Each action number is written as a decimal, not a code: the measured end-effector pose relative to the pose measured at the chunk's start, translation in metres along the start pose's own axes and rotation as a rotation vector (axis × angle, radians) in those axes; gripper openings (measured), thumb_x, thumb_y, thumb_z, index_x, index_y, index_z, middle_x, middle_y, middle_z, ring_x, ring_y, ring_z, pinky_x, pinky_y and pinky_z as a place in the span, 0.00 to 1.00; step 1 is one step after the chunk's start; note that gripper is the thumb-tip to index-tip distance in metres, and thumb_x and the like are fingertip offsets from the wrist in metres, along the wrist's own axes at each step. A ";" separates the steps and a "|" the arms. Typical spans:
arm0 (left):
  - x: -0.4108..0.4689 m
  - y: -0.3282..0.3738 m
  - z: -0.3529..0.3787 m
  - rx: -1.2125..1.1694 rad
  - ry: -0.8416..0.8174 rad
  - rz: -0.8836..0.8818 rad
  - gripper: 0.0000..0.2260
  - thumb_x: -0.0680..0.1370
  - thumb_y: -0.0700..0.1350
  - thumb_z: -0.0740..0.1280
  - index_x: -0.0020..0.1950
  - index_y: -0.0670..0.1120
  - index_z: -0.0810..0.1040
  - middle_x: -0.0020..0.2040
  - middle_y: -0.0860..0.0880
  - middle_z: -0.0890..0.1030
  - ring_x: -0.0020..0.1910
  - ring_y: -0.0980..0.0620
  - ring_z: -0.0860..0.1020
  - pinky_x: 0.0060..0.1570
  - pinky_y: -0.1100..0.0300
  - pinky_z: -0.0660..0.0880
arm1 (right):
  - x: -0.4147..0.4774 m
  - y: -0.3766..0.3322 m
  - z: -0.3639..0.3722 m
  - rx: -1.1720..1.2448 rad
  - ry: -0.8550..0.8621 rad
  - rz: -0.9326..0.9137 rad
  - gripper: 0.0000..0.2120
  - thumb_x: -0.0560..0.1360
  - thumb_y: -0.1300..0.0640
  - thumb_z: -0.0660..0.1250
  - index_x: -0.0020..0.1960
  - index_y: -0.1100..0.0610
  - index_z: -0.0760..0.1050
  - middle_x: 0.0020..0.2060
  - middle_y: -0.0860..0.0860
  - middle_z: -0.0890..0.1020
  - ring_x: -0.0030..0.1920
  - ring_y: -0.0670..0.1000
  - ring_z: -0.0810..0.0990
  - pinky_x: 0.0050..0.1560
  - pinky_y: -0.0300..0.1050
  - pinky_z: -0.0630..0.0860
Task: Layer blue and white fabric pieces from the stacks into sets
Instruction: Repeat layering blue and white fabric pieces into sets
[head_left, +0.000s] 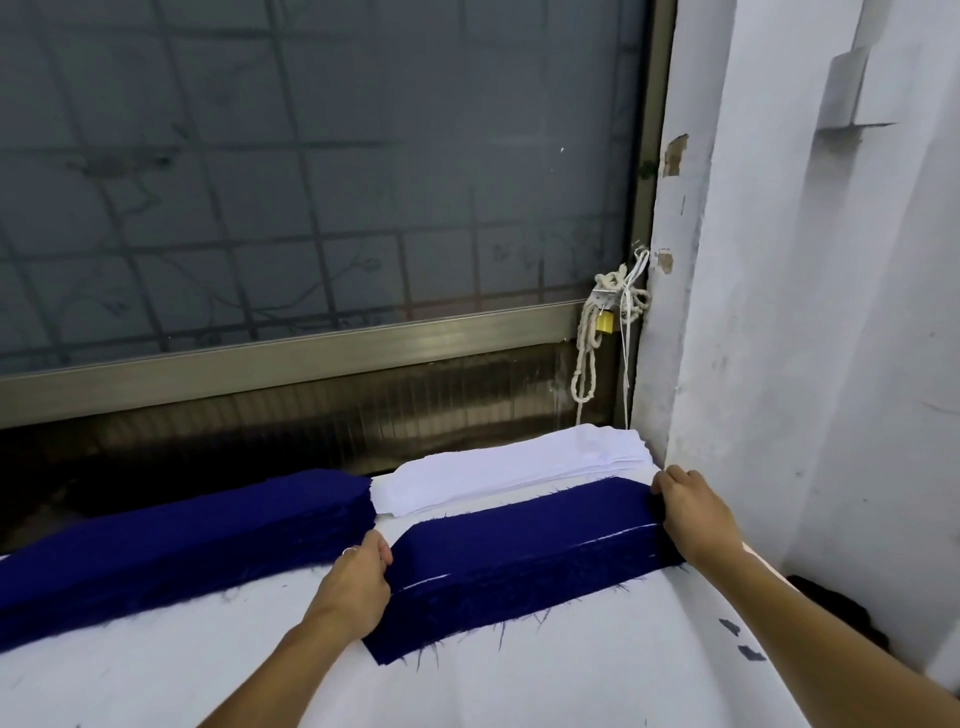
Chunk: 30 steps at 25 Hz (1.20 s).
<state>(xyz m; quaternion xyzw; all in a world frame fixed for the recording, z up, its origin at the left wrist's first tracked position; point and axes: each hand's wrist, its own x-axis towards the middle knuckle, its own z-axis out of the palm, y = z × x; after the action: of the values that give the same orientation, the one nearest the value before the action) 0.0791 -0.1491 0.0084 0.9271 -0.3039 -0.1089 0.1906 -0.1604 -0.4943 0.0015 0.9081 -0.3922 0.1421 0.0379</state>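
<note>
1. Nearest at the bottom of the frame is the white-covered bench (519, 686), with both forearms reaching up over it from the lower edge.
2. The left hand (358, 577) has its fingers curled round the left end of the blue pile (524, 540), just below the centre of the frame. The right hand (696, 514) curls round the right end. Holding both ends looks like a way to keep the top piece taut and square its ends to the layers beneath.
3. A thin white line runs along the pile's near side, so I take this to be the layered set, with white between the blue pieces.
4. The blue stack (182, 535) lies at the left of the frame, its end close to the left hand. The white stack (509, 467) sits just behind the pile, touching or nearly touching its far edge. Both supplies are probably kept there for a short reach.
5. Edges: the pile's bottom piece sticks out toward the lower centre, frayed threads showing, so the near edges are not flush.
6. Room: the wall (831, 312) crowds the right hand and leaves little sideways play. Behind the stacks the bench ends in a dark gap below the window (311, 182). The open space is the bare cloth toward the bottom of the frame.
7. A rope (584, 364) and brass padlock (604, 322) hang at the window's corner, apart from the fabric. Small blue scraps (730, 627) lie at lower right.
</note>
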 end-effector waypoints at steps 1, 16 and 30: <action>0.000 -0.002 -0.002 0.011 -0.016 0.007 0.10 0.82 0.34 0.57 0.55 0.49 0.69 0.49 0.48 0.79 0.42 0.52 0.76 0.38 0.62 0.73 | 0.001 -0.002 -0.004 0.000 -0.031 0.025 0.10 0.82 0.58 0.62 0.62 0.51 0.74 0.60 0.50 0.78 0.58 0.50 0.74 0.57 0.44 0.77; 0.017 -0.090 -0.112 -0.078 0.283 -0.055 0.09 0.81 0.39 0.64 0.46 0.52 0.76 0.45 0.50 0.81 0.43 0.52 0.79 0.46 0.53 0.80 | 0.012 -0.265 -0.035 0.461 -0.257 -0.199 0.06 0.81 0.55 0.65 0.56 0.49 0.79 0.51 0.47 0.83 0.49 0.47 0.81 0.53 0.42 0.80; 0.076 -0.210 -0.147 0.004 0.145 -0.133 0.06 0.82 0.49 0.68 0.51 0.46 0.78 0.50 0.47 0.81 0.48 0.50 0.80 0.56 0.51 0.79 | 0.053 -0.421 0.004 0.497 -0.032 -0.460 0.06 0.80 0.48 0.64 0.56 0.44 0.78 0.54 0.43 0.77 0.59 0.47 0.72 0.61 0.44 0.69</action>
<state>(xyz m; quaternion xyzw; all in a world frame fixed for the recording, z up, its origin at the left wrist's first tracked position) 0.2951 0.0027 0.0464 0.9510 -0.2273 -0.0536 0.2026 0.1795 -0.2413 0.0313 0.9563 -0.1306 0.2068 -0.1599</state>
